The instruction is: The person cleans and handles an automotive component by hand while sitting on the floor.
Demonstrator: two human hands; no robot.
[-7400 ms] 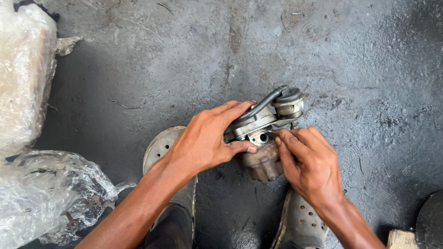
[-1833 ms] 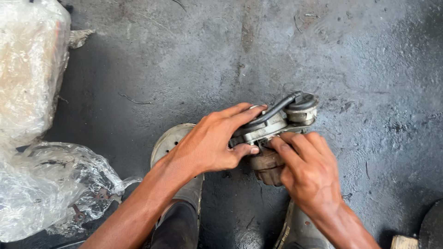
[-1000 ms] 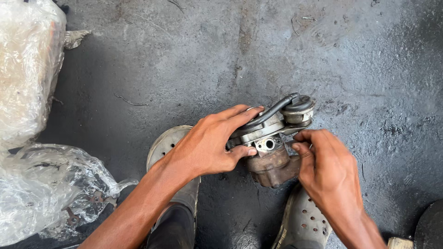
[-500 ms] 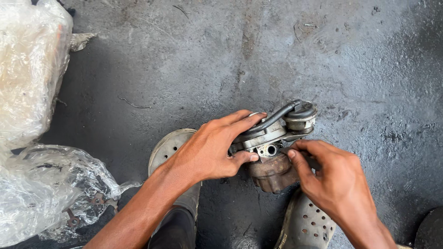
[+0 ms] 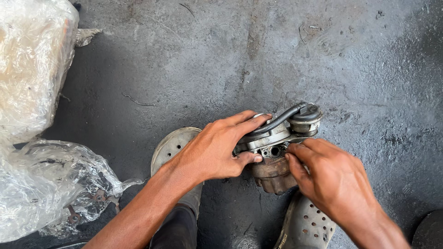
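the part's (image 5: 277, 147) lower side is hidden behind both hands, and the right forearm is cut off at the frame edge. the left hand (image 5: 214, 152) wraps the part from the side, grip closed on it, thumb under. the right hand (image 5: 334, 180) pinches its near edge with bent fingers. the part is grimy metal with a black hose, held above the floor (image 5: 184, 60) between two perforated clogs (image 5: 173, 145). crinkled plastic bags (image 5: 41, 138) lie left.

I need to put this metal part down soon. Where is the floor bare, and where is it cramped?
Bare floor lies above both hands and right of the metal part. Crowded: plastic-wrapped bundles fill the left edge; left hand, right hand and perforated shoes fill the bottom.
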